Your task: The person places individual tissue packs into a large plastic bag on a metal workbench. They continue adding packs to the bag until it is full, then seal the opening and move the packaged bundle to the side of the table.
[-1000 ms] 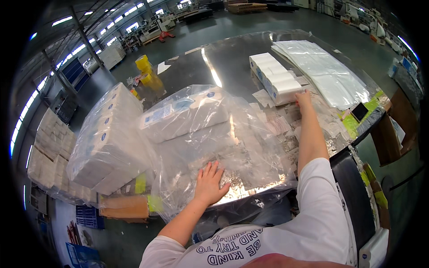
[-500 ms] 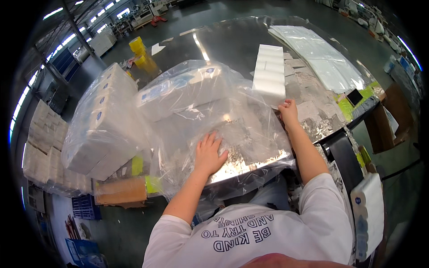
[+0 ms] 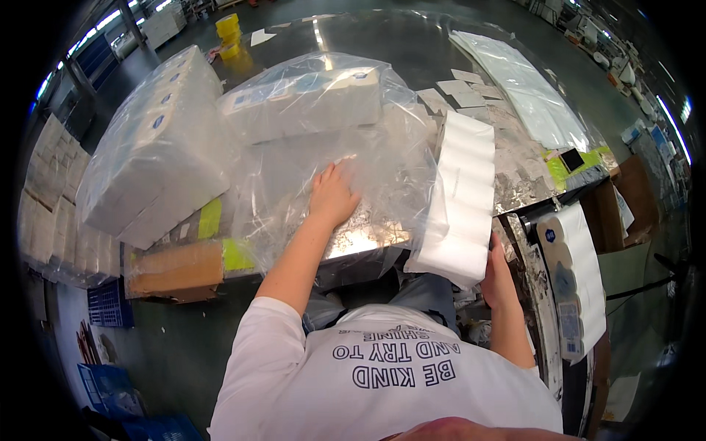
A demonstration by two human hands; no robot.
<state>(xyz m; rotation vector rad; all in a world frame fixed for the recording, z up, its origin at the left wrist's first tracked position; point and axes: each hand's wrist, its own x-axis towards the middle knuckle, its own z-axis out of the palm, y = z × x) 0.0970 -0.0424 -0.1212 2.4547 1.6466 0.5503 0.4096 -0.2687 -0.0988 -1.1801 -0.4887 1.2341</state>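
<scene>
A: Layout?
B: Plastic bag on surface, wrapped pack inside it. Bigger bundle left. Tissue stack right, at surface's near edge.

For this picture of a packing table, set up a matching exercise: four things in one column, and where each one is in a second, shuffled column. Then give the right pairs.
Things:
1. left hand
2. right hand
3. white pack of rolls
4. yellow container

Places:
A. on the floor beyond the far end of the table
B. flat on the clear plastic bag
C. lifted at the table's near right edge
D. at the near end of the white pack

Pairs: 1-B, 2-D, 3-C, 4-A
</scene>
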